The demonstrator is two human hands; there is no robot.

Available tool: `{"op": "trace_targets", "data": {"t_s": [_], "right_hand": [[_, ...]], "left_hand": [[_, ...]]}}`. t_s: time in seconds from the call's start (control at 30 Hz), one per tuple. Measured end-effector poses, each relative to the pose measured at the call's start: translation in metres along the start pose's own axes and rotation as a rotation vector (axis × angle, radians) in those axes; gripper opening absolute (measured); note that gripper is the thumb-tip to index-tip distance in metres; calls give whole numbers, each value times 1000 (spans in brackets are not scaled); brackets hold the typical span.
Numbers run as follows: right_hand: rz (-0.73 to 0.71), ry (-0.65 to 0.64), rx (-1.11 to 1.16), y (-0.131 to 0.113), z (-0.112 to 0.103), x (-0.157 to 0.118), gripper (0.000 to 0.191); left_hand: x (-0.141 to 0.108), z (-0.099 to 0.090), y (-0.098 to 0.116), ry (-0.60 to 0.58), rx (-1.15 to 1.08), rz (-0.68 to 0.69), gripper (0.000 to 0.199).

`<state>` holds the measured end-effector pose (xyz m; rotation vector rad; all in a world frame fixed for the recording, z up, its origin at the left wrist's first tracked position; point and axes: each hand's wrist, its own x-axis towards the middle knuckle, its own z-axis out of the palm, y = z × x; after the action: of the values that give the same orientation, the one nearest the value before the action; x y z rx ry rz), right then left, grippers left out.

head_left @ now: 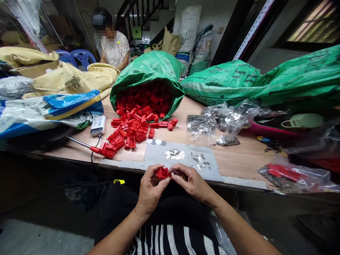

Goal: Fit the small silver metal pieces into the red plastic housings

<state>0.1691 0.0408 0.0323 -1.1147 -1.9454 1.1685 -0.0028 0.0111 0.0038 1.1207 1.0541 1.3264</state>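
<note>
Just off the table's front edge, my left hand [151,191] grips a small red plastic part [162,173] between thumb and fingers. My right hand [191,182] meets it from the right, its thumb and index finger pinched at the part's right end; whatever is in that pinch is too small to make out. Beyond my hands lies a grey mat [156,156] with a pile of small silvery metal pieces [175,154] and a looser group of metal pieces [199,160]. Many more red parts [132,127] spill onto the table from an open green sack [151,63].
A white power bank [98,126] with a cable and a red-handled tool [95,149] lie left. Bags of metal pieces [231,120] and a bag with red parts [289,173] are right. Full sacks [223,83] line the back; a person [115,47] sits behind.
</note>
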Motion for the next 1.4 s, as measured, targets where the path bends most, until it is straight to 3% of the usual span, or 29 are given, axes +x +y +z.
{"op": "trace_targets", "data": {"t_s": [0.13, 0.23, 0.47, 0.63, 0.87, 1.07, 1.4], "right_hand": [[-146, -150, -163, -9, -6, -1, 22], [-198, -172, -240, -8, -6, 0, 22], [-276, -22, -169, 6, 3, 1, 12], [-227, 102, -88, 11, 7, 2, 9], [-75, 311, 56, 23, 2, 9, 15], [-32, 272, 139, 28, -6, 7, 21], [-47, 272, -5, 19, -5, 6, 23]], "left_hand": [[0, -2, 8, -27, -87, -93, 49], [1, -3, 11, -24, -104, -122, 52], [10, -4, 14, -55, -133, -145, 49], [19, 0, 20, -86, -150, -157, 46], [47, 20, 38, -152, 66, -146, 50], [57, 26, 34, -189, 21, -188, 52], [55, 22, 22, -146, -213, -297, 55]]}}
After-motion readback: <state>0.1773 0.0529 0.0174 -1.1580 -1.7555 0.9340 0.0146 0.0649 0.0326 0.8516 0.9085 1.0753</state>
